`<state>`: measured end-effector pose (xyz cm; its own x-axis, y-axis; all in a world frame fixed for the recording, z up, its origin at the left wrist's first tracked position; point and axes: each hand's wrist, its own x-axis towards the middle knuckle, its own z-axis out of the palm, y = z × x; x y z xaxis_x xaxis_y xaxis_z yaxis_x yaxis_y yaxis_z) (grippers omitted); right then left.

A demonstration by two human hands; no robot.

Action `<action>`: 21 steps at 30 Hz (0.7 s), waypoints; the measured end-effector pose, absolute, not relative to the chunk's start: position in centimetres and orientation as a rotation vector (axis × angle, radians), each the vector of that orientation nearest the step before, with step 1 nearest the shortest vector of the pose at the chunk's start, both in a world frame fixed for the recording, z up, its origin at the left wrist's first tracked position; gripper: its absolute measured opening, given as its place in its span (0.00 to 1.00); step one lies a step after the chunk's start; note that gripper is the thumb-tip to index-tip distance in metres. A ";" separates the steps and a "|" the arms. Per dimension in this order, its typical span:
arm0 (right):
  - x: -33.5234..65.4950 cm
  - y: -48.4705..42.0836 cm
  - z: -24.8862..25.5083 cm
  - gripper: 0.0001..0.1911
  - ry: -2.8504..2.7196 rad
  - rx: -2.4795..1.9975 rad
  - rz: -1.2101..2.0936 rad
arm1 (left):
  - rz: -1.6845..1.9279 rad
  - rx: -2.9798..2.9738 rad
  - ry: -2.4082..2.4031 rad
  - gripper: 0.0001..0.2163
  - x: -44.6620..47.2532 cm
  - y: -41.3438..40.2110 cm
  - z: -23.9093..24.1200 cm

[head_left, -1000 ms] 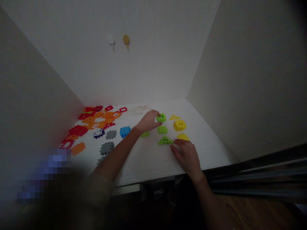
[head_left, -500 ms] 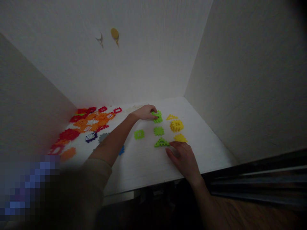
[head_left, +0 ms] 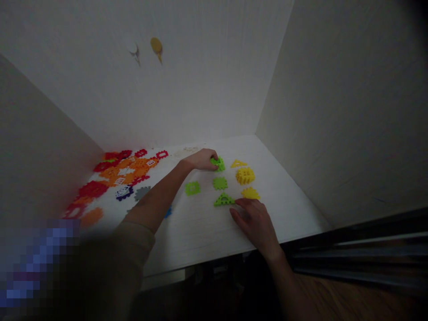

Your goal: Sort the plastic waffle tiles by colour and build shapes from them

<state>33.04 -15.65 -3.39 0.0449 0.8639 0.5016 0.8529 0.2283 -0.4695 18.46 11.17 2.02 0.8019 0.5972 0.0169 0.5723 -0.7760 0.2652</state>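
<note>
My left hand reaches across the white table, its thumb and fingers closed on a stack of green toothed building tiles. Just in front lies a green square tile, and another green tile with a window-like middle lies to its left. My right hand is held low with thumb and fingers apart. Its fingertips are beside the right corner of the green triangular tiles; whether they touch, I cannot tell. Right of the green column are a yellow triangular tile, a yellow stack and a yellow toothed tile.
At the left lies a pile of orange tiles mixed with red tiles. Nearby are a dark blue and white tile, a grey tile and a blue tile partly behind my left forearm. White walls enclose the table.
The whole view has shifted slightly. My left hand stays on the green stack, and my right hand remains beside the green triangular tiles.
</note>
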 end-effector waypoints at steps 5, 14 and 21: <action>33.0 -15.6 -3.4 0.14 -1.775 -1.573 0.032 | 0.212 2.720 0.920 0.22 18.2 11.7 3.0; 33.1 -15.6 -3.7 0.13 -1.768 -1.584 0.068 | 0.089 2.757 0.887 0.23 19.1 10.8 1.5; 33.1 -15.6 -3.5 0.13 -1.767 -1.581 0.068 | 0.216 2.696 0.929 0.23 18.8 11.4 2.8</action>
<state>33.11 -15.59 -3.54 0.0450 0.8731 0.4855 0.8333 0.2352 -0.5003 18.76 11.43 2.84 0.7820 0.6213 0.0494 0.5791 -0.7537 0.3108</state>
